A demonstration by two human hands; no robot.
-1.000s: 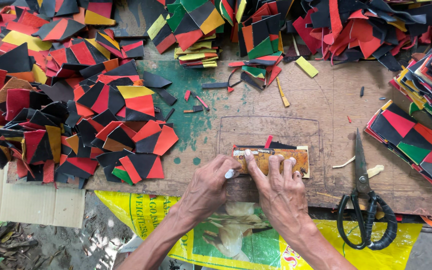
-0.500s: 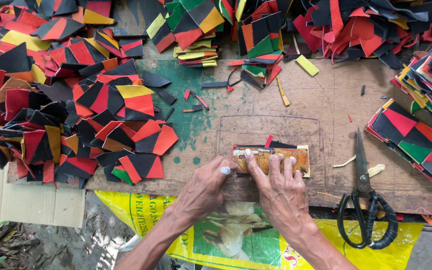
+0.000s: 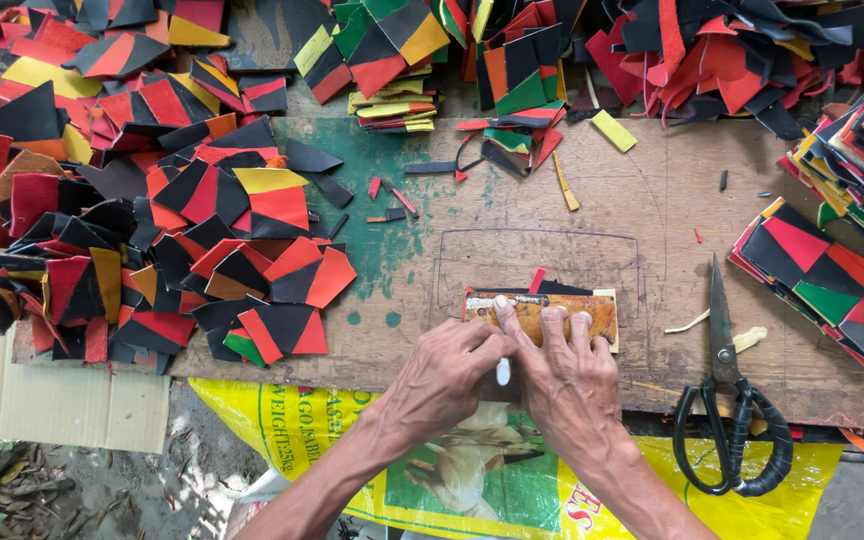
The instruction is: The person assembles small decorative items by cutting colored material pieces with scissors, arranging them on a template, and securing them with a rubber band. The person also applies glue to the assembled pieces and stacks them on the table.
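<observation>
A worn brown-yellow rectangular template card (image 3: 597,312) lies on dark and red cut pieces near the front edge of the wooden board (image 3: 512,220). My right hand (image 3: 567,385) presses flat on the card with its fingers spread. My left hand (image 3: 442,380) is closed around a thin white marker (image 3: 503,372). The marker's upper end sits at the card's left part, close against my right index finger. The two hands touch.
Black-handled scissors (image 3: 727,400) lie shut to the right of my hands. A big heap of red, black and yellow cut pieces (image 3: 152,230) covers the left. Stacked pieces (image 3: 822,280) sit at the right, with more heaps along the back. A yellow sack (image 3: 332,430) hangs below the board.
My left hand has slid to the right with the marker, from the card's left end to up against my right hand. My right hand and the card have stayed put.
</observation>
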